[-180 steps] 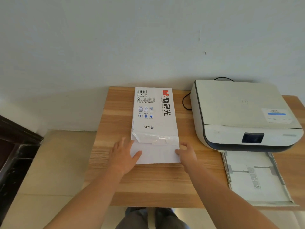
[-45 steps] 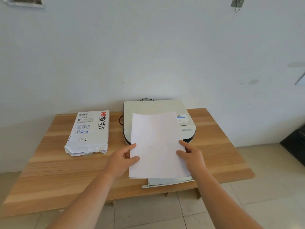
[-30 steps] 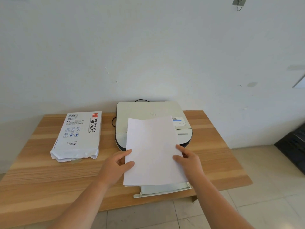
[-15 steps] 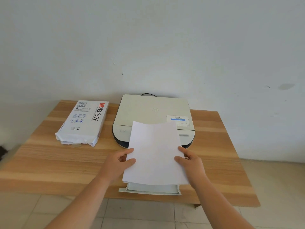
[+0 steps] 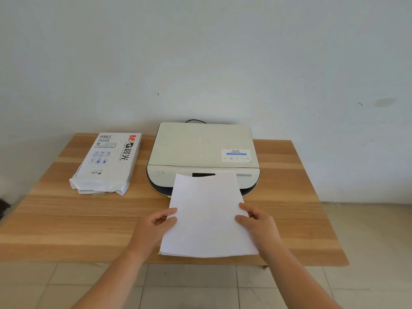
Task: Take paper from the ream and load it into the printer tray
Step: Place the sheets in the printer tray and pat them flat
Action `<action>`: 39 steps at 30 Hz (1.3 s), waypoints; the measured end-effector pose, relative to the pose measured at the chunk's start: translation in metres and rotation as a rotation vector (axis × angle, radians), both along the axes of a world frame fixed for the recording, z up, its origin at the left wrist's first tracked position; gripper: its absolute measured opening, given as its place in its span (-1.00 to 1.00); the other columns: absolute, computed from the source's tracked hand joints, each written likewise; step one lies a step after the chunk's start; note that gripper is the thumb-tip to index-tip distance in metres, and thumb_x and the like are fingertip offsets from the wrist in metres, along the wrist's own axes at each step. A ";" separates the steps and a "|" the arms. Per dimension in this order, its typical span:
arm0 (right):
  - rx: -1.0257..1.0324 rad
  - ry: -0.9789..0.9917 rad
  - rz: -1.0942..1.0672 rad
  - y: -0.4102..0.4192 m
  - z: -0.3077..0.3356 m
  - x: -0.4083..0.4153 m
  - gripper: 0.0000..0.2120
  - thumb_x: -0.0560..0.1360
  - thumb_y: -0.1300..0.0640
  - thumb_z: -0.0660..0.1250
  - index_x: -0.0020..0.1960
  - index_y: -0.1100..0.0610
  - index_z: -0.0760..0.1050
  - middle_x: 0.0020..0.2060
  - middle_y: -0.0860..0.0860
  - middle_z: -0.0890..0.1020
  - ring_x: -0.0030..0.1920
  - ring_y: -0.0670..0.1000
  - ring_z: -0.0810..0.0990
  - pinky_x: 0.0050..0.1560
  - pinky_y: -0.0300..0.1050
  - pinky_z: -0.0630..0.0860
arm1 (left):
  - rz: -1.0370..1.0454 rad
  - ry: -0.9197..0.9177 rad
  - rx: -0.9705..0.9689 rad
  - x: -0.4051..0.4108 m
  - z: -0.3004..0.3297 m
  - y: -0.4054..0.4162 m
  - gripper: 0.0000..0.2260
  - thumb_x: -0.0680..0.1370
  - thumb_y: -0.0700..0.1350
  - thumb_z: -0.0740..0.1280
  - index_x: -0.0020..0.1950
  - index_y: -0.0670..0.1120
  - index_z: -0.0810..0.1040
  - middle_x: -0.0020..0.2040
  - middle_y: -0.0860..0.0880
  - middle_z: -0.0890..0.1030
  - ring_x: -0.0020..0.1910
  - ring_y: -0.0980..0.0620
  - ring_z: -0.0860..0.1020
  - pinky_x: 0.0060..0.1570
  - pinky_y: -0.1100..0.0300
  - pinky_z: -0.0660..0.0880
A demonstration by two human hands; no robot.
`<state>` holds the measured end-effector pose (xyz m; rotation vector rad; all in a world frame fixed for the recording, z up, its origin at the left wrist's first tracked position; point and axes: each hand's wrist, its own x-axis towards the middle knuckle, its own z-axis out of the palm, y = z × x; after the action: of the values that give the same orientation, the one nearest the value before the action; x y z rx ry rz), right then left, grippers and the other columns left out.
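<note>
A thin stack of white paper (image 5: 207,217) lies flat between my hands, just in front of the white printer (image 5: 201,152). My left hand (image 5: 153,230) grips its left edge and my right hand (image 5: 256,224) grips its right edge. The far edge of the sheets overlaps the printer's front and part of its dark display. The pulled-out printer tray is hidden under the paper. The opened white paper ream (image 5: 109,162) lies on the wooden table (image 5: 66,219) to the left of the printer, its torn end toward me.
A black cable (image 5: 196,120) loops behind the printer against the white wall. The table's front edge runs just under the near end of the paper. Pale floor tiles (image 5: 200,286) lie below and to the right.
The paper stack has come lower and nearer the table's front edge, and now covers the tray that showed beneath it half a second ago. The view has shifted slightly.
</note>
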<state>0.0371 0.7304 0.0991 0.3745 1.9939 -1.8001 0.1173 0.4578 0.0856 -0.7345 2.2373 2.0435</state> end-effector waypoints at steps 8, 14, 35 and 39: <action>0.012 -0.099 -0.058 -0.002 -0.038 0.028 -0.67 0.44 0.26 0.43 0.17 0.02 0.59 0.02 -0.02 0.68 -0.04 0.11 0.70 0.06 0.13 0.62 | -0.051 -0.095 -0.017 0.015 -0.025 -0.003 -0.84 0.49 -0.17 0.42 0.03 0.01 0.70 0.01 0.07 0.69 0.04 0.10 0.62 -0.02 0.25 0.50; 0.072 -0.132 -0.043 0.001 -0.059 0.042 -0.64 0.44 0.23 0.43 0.22 0.03 0.57 0.06 0.00 0.64 -0.04 0.10 0.68 0.08 0.13 0.61 | -0.125 -0.160 -0.078 0.021 -0.044 -0.002 -0.83 0.48 -0.14 0.44 0.02 0.07 0.69 0.04 0.12 0.67 0.09 0.18 0.58 0.10 0.27 0.46; 0.121 -0.257 -0.001 0.017 -0.109 0.061 -0.67 0.42 0.27 0.44 0.11 -0.03 0.56 0.10 0.07 0.60 0.00 0.13 0.65 0.06 0.13 0.61 | 0.006 -0.480 0.190 0.048 -0.084 0.019 -0.79 0.48 -0.30 0.40 0.07 -0.07 0.60 0.14 -0.16 0.60 -0.07 -0.08 0.60 -0.27 0.15 0.48; 0.099 -0.304 -0.008 0.020 -0.113 0.063 -0.66 0.45 0.27 0.42 0.16 0.01 0.53 0.12 0.06 0.58 0.00 0.14 0.64 -0.05 0.05 0.61 | 0.015 -0.510 0.202 0.049 -0.085 0.022 -0.79 0.48 -0.30 0.40 0.07 -0.10 0.59 0.10 -0.14 0.62 -0.05 -0.10 0.60 -0.22 0.11 0.50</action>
<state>0.1003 0.7501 -0.0137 0.6462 1.8710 -1.5465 0.1661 0.4797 0.0004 -1.1001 1.7245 1.7881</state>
